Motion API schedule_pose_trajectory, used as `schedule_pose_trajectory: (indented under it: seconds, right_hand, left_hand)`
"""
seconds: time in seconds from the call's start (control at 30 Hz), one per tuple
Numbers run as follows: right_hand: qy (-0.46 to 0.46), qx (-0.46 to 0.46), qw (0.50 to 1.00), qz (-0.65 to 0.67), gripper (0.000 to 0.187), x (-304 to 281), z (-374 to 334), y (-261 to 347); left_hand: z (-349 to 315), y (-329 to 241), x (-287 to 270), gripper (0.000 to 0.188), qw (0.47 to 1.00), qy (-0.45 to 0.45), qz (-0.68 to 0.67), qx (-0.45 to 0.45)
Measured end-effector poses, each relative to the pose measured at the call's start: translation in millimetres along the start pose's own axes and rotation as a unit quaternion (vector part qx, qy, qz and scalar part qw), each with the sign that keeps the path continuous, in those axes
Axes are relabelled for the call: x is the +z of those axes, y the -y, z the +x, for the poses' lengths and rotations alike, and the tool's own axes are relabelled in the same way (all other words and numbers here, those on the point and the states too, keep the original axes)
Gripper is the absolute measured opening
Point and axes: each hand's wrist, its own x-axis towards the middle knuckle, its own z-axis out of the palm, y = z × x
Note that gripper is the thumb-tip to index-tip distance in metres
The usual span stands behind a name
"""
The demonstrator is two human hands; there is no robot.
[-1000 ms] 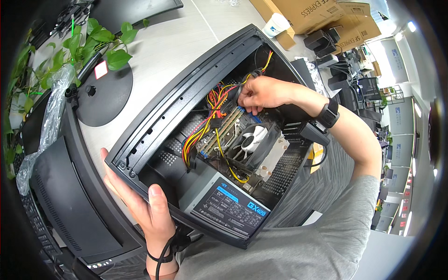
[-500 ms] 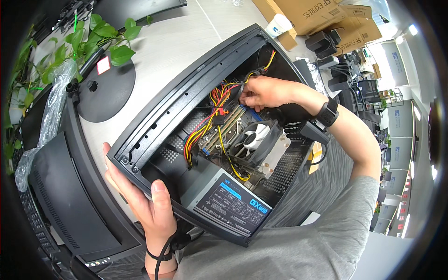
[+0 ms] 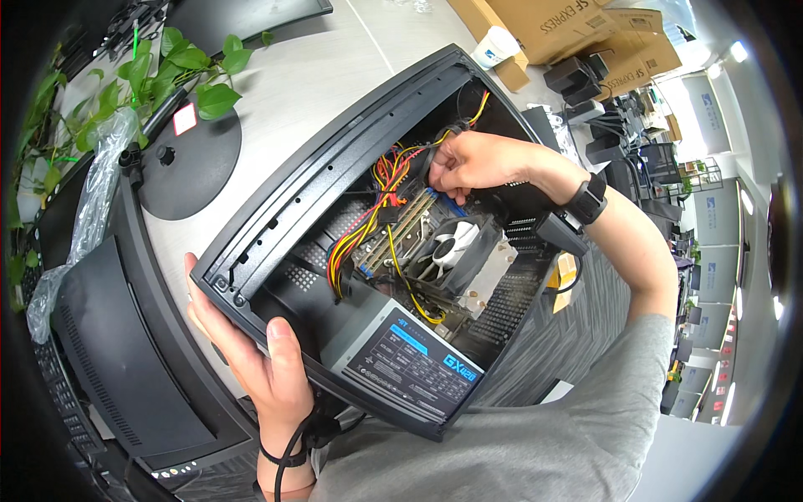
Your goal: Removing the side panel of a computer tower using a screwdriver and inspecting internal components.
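Observation:
An open black computer case (image 3: 335, 188) is tilted in front of me. My left hand (image 3: 263, 368) grips its lower left corner, thumb on the near side and fingers along the outer panel. Deep inside the case, my right hand (image 3: 473, 163) has its fingertips pinched together beside the dark cables, close to the upper end of the memory sticks (image 3: 401, 230). Whatever sits between those fingertips is hidden. Below them are a white cooling fan (image 3: 456, 248) and a bundle of red, yellow and black wires (image 3: 355, 243). A power supply (image 3: 414, 360) fills the near end.
A monitor (image 3: 125, 351) lies to the left, with clear plastic wrap (image 3: 88, 217) along it. Beyond are a round black stand base (image 3: 201, 159) and a leafy plant (image 3: 188, 58). A paper cup (image 3: 495, 47) and cardboard boxes (image 3: 577, 33) stand past the case's far end.
The case and my right arm sit very slightly farther left in the picture. Both hands keep their places on and in the case.

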Motion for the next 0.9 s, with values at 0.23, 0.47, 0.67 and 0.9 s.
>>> schedule_pose_trajectory:
  seconds: [0.23, 0.47, 0.67, 0.9]
  right_hand:
    - [0.041, 0.011, 0.999, -0.010, 0.023, -1, -10, 9]
    - [-0.007, -0.097, 0.969, -0.227, 0.039, -12, -77, 34]
    - [-0.154, -0.153, 0.938, -0.272, 0.045, -4, -156, 47]
    - [-0.276, -0.224, 0.889, -0.288, 0.045, 42, -231, 24]
  left_hand:
    - [0, -1, -3, 0.085, 1.000, 0.012, -0.007, 0.000]
    - [-2, -1, -5, 0.083, 1.000, 0.022, -0.014, 0.004]
    - [-3, -1, -6, 0.077, 1.000, 0.028, -0.010, 0.001]
    - [-3, 14, -8, 0.070, 0.999, 0.034, -0.028, 0.016]
